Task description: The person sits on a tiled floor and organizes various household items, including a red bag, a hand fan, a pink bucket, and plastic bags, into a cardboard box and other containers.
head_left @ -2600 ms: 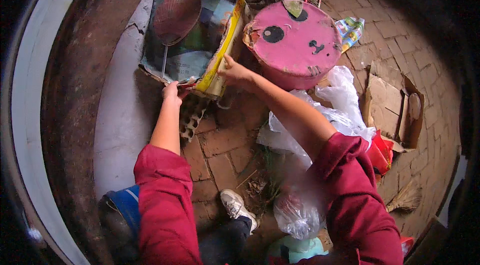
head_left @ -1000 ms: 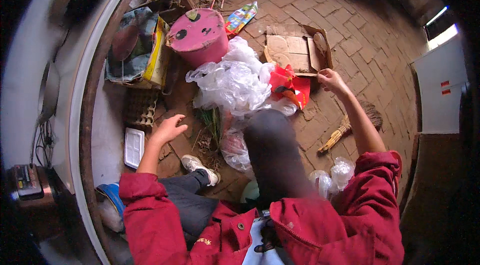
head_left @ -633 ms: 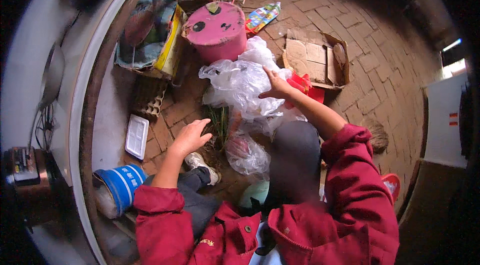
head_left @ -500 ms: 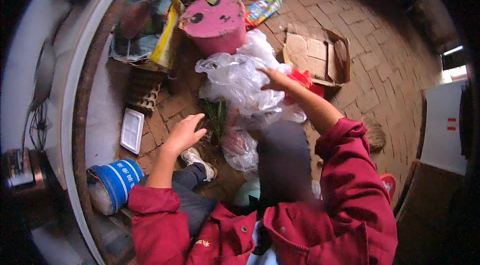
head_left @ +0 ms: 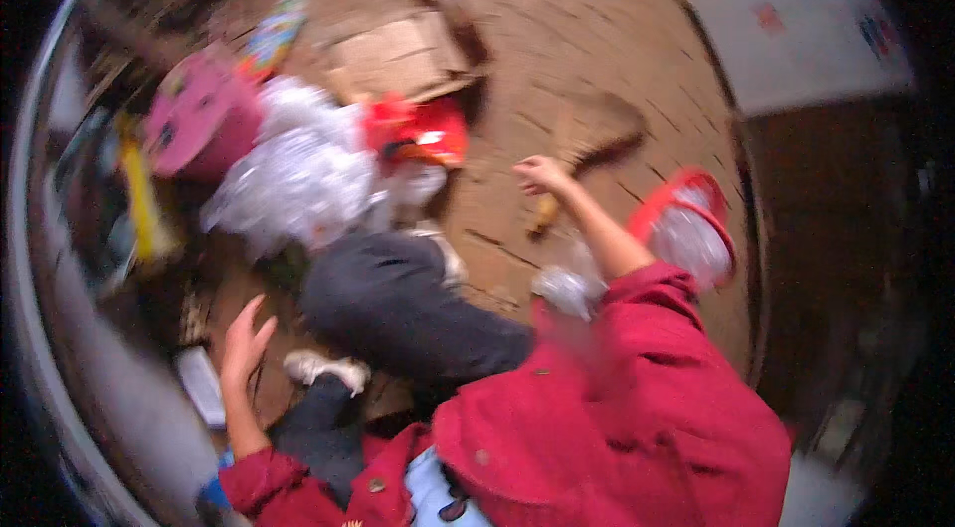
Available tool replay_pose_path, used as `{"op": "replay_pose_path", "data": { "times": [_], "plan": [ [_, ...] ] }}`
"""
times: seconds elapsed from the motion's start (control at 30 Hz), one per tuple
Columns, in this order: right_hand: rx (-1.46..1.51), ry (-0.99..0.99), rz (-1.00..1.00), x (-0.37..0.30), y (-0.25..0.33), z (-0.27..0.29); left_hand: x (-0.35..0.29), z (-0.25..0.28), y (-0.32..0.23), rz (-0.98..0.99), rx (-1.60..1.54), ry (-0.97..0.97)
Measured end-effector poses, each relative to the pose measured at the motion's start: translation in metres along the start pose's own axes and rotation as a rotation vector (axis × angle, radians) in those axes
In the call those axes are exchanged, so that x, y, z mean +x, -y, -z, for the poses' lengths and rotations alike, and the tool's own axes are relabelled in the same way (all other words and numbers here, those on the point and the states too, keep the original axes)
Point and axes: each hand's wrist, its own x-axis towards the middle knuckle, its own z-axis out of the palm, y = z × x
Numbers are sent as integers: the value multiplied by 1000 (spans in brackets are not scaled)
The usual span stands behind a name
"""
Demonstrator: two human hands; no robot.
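My right hand hovers over or beside a small hand broom on the brick floor, its short handle slanting toward me. Blur hides whether the curled fingers touch the broom. Low on the left, my left hand holds nothing, its thumb and fingers apart. Ahead of my knee lies a crumpled heap of clear plastic bags, with a red plastic bag against its right side. To the right, a red basin contains more clear plastic.
Behind the bags are a pink round container, a colourful packet and an open cardboard box. A white tray lies near my left hand. One loose clear bag sits under my right forearm. A white panel stands far right.
My view has swung right, bringing the red basin and whole broom into sight. My right hand has left the clear bags and moved right to the broom. My left hand stays open.
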Motion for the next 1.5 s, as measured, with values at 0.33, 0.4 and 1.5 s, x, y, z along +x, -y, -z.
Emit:
{"op": "replay_pose_path", "data": {
  "times": [0.33, 0.4, 1.5],
  "plan": [
    [-279, -274, 32, -123, -179, -3, 30, -48, 92, 208, 169, 248],
    [-291, -255, 123, -123, -177, 0, 19, -49, 83, 42, 229, 160],
    [815, -40, 606, 31, 147, -87, -34, -69, -17, 66, 8, -280]
  ]
}}
